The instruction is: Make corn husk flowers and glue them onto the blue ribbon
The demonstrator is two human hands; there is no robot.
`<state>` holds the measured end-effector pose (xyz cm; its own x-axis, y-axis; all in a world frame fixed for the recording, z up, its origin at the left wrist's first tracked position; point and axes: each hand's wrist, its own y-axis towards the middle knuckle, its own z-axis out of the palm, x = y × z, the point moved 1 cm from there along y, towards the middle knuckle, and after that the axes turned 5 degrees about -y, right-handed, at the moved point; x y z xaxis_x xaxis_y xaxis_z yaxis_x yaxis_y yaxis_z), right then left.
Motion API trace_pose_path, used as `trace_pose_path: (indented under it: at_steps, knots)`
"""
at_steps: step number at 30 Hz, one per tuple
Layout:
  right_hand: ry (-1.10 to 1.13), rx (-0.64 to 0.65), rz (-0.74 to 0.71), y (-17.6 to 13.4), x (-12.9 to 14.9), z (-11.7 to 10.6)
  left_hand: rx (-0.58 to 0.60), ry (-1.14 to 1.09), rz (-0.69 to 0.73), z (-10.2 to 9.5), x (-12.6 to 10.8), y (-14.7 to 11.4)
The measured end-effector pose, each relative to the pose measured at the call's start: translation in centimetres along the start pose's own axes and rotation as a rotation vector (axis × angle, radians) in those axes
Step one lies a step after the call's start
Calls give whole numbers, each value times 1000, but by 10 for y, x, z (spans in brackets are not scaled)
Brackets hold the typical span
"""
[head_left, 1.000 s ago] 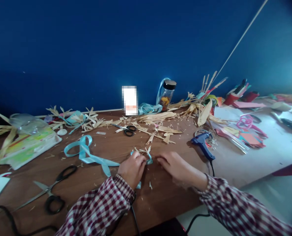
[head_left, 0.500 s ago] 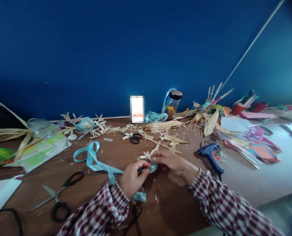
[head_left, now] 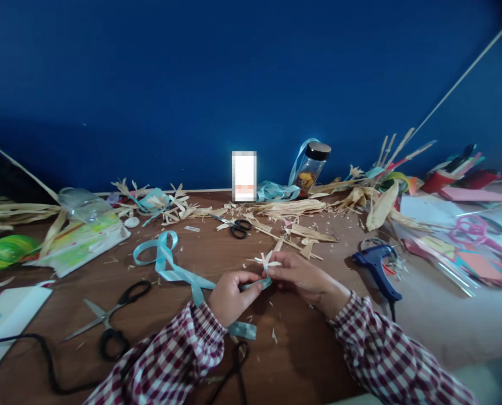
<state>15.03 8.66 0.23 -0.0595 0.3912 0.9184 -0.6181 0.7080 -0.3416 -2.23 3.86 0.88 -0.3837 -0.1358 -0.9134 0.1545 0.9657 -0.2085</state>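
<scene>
Between my hands is a small pale flower (head_left: 267, 261), its petals pointing up, apparently cut from dry husk. My right hand (head_left: 305, 279) pinches it just below the petals. The thumb and fingers of my left hand (head_left: 234, 295) are closed on a light blue ribbon (head_left: 260, 284), which meets the flower's base. More of this ribbon colour runs out left of my left hand in a loose loop (head_left: 166, 256) on the table. A short ribbon end (head_left: 243, 330) shows under my left wrist.
Large open scissors (head_left: 107, 320) lie at left, smaller scissors (head_left: 236, 226) ahead. A blue glue gun (head_left: 377, 270) rests right of my right hand. Behind are dry husks (head_left: 291, 207), a leaning black-lidded jar (head_left: 312, 169) and a pixelated white block (head_left: 244, 175). A black cord (head_left: 44, 354) crosses front left.
The ribbon piece at my left fingertips now stretches up to the flower's base, and the petals face more upward. The whole view has shifted slightly; both hands stay together.
</scene>
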Motion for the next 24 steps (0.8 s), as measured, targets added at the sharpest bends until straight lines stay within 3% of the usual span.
trace_pose_path:
  at_steps: [9, 20, 24]
  knots:
    - [-40, -14, -36, -2, 0, 2, -26, 54, -30, 2, 2, -2]
    - [-177, -30, -195, 0, -6, 0, -53, 51, -86, 6, 1, -4]
    - [-227, -72, -199, -1, -4, 2, -72, 78, -33, 8, 0, -5]
